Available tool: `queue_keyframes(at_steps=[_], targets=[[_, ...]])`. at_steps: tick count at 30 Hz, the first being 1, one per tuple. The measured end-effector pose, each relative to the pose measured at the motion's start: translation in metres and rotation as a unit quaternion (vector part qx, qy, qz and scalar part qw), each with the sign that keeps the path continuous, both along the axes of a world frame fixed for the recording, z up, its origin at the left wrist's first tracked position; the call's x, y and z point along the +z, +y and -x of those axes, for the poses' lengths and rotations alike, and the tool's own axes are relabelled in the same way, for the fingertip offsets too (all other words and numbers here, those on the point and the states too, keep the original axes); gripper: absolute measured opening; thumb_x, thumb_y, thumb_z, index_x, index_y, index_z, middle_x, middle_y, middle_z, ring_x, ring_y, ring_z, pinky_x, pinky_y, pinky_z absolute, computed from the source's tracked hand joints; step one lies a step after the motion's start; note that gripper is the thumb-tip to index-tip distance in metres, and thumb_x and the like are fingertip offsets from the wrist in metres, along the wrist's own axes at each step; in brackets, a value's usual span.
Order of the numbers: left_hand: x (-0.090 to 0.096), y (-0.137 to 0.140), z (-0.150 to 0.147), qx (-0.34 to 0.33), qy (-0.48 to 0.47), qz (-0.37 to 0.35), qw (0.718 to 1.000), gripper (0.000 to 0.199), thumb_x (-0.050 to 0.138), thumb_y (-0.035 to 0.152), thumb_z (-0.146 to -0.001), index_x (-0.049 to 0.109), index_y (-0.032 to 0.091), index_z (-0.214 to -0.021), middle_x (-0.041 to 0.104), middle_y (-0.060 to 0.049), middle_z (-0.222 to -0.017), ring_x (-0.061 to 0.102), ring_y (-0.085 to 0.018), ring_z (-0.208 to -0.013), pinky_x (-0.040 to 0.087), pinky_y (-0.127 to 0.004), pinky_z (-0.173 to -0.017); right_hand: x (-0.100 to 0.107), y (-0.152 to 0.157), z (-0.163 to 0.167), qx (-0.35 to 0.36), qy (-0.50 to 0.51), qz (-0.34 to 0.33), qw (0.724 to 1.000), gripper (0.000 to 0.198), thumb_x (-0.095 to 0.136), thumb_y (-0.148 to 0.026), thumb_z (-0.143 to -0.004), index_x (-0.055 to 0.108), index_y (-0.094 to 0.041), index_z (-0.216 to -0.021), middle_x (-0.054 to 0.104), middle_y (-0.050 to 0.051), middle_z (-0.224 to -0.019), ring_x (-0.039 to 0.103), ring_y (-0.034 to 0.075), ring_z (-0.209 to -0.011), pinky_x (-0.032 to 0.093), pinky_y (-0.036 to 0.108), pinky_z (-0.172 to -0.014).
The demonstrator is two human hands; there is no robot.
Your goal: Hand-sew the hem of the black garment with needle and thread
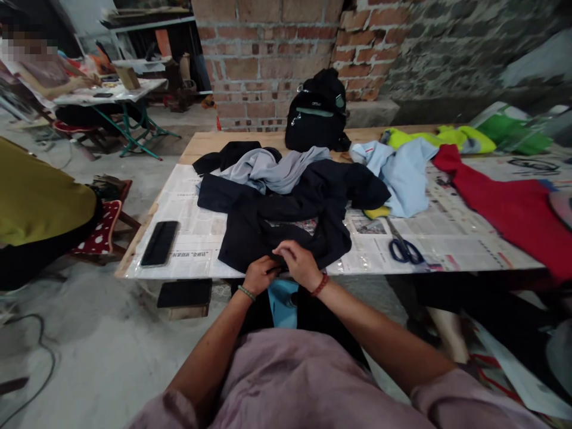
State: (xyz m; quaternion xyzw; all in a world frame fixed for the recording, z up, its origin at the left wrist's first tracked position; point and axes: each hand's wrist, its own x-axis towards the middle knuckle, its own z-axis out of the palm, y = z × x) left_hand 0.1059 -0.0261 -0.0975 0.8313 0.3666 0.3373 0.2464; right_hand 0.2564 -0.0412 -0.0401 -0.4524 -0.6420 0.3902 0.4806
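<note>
A dark navy garment (250,229) is spread at the table's front edge, with newspaper showing through an opening in it. My left hand (261,274) grips the garment's near edge, its fingers closed on the cloth. Right beside it, my right hand (301,265) is curled with thumb and forefinger pinched together just over the same edge. Whatever sits between those right fingertips is too small to make out. Behind the navy cloth lies a bunched grey garment (259,170). Dark-handled scissors (406,250) rest on the newspaper to the right.
On the newspaper-covered table (187,185), a phone (159,243) lies at left and a black backpack (316,113) stands at the back. Light blue cloth (409,179) and red cloth (500,202) lie to the right. Two people sit at left, and another person's leg shows under the table.
</note>
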Motion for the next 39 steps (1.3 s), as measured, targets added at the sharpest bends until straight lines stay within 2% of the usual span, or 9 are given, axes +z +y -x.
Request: queue_keyframes(at_steps=[1,3,4,7,11,17,23,30,39], targets=[[0.000,0.000,0.000,0.001,0.000,-0.004,1.000,0.010,0.054,0.019,-0.076,0.063,0.015,-0.073,0.056,-0.002,-0.070,0.053,-0.010,-0.067,0.044,-0.021,-0.062,0.001,-0.002,-0.004,0.057,-0.105,-0.067,0.991,0.012,0.041,-0.026,-0.082,0.051,-0.022,-0.087,0.060,0.004,-0.088,0.057,0.016,-0.091,0.043,0.037,-0.088],[0.000,0.000,0.001,0.002,0.003,-0.010,1.000,0.014,0.053,0.020,-0.077,0.062,0.015,-0.068,0.054,-0.001,-0.065,0.051,-0.010,-0.063,0.043,-0.020,-0.059,0.003,-0.002,-0.016,0.147,-0.276,-0.184,0.932,0.014,0.042,-0.020,-0.082,0.055,-0.022,-0.087,0.060,0.004,-0.088,0.055,0.015,-0.093,0.037,0.038,-0.095],[0.001,0.000,0.001,0.001,0.004,-0.010,1.000,0.015,0.053,0.021,-0.077,0.062,0.015,-0.068,0.054,-0.001,-0.064,0.051,-0.010,-0.063,0.043,-0.020,-0.059,0.004,-0.001,-0.023,0.163,-0.336,-0.231,0.899,0.016,0.041,-0.017,-0.082,0.055,-0.022,-0.088,0.060,0.004,-0.087,0.055,0.015,-0.092,0.035,0.039,-0.096],[0.003,-0.001,0.001,-0.005,0.004,0.001,1.000,0.012,0.053,0.022,-0.078,0.063,0.017,-0.076,0.057,-0.001,-0.070,0.052,-0.010,-0.067,0.043,-0.020,-0.063,0.012,0.009,-0.050,0.124,-0.448,-0.324,0.824,0.021,0.037,-0.013,-0.084,0.055,-0.019,-0.093,0.060,0.006,-0.088,0.055,0.015,-0.090,0.036,0.039,-0.096],[0.004,-0.001,0.000,0.002,-0.002,0.012,1.000,0.012,0.053,0.023,-0.078,0.064,0.017,-0.079,0.058,-0.002,-0.072,0.054,-0.010,-0.068,0.043,-0.020,-0.063,0.027,0.028,-0.086,0.037,-0.514,-0.370,0.774,0.026,0.034,-0.011,-0.085,0.056,-0.017,-0.096,0.059,0.007,-0.094,0.053,0.015,-0.094,0.035,0.037,-0.096],[0.003,0.000,-0.001,0.006,-0.001,0.015,1.000,0.013,0.054,0.024,-0.078,0.065,0.017,-0.079,0.059,-0.002,-0.072,0.055,-0.010,-0.068,0.044,-0.020,-0.063,0.046,0.048,-0.125,-0.054,-0.551,-0.347,0.757,0.029,0.035,-0.010,-0.083,0.056,-0.018,-0.101,0.059,0.007,-0.098,0.051,0.017,-0.100,0.032,0.037,-0.098],[0.002,0.000,-0.001,0.006,-0.002,0.014,1.000,0.013,0.054,0.024,-0.077,0.065,0.017,-0.079,0.059,-0.002,-0.071,0.054,-0.010,-0.067,0.044,-0.020,-0.062,0.049,0.055,-0.151,-0.138,-0.551,-0.328,0.755,0.028,0.036,-0.011,-0.082,0.057,-0.017,-0.100,0.060,0.007,-0.097,0.053,0.016,-0.096,0.033,0.036,-0.097],[0.002,0.001,-0.001,0.010,0.001,0.011,1.000,0.013,0.055,0.024,-0.077,0.065,0.017,-0.079,0.059,-0.002,-0.072,0.055,-0.010,-0.068,0.044,-0.021,-0.063,0.055,0.059,-0.169,-0.179,-0.554,-0.322,0.746,0.026,0.038,-0.013,-0.081,0.057,-0.017,-0.097,0.061,0.007,-0.097,0.054,0.017,-0.092,0.034,0.036,-0.094],[0.003,0.000,-0.002,0.008,0.002,0.013,1.000,0.012,0.055,0.023,-0.077,0.065,0.018,-0.079,0.060,-0.002,-0.073,0.055,-0.010,-0.068,0.045,-0.021,-0.063,0.068,0.060,-0.192,-0.181,-0.599,-0.352,0.696,0.025,0.039,-0.011,-0.081,0.057,-0.017,-0.097,0.061,0.007,-0.096,0.055,0.016,-0.091,0.035,0.037,-0.095]])
